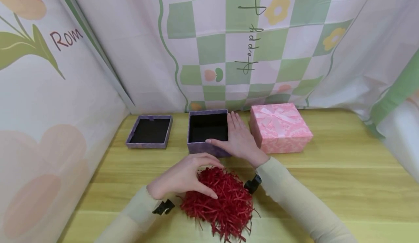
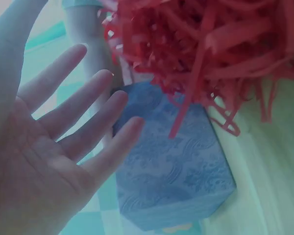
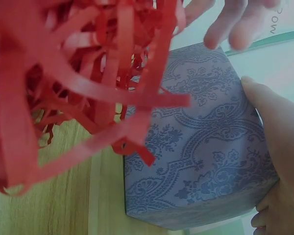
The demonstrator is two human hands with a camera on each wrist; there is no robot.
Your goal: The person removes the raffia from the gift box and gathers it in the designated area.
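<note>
My left hand (image 1: 183, 174) hovers at the left of a heap of red shredded paper (image 1: 226, 203) on the table, its fingers loosely bent and holding nothing. In the left wrist view its fingers (image 2: 63, 117) are spread. Beyond the heap stands a purple patterned box (image 1: 209, 149) without its lid, dark inside. My right hand (image 1: 240, 137) rests against that box, straight fingers along the right wall and thumb on the front rim. The right wrist view shows the thumb (image 3: 264, 98) against the box's patterned front (image 3: 201, 127), partly covered by red strips.
A purple lid (image 1: 148, 145) with a black inside lies to the left of the box. On the right is a closed pink box (image 1: 283, 141) with a ribbon bow. A patterned curtain (image 1: 212, 50) hangs behind the wooden table (image 1: 353, 184).
</note>
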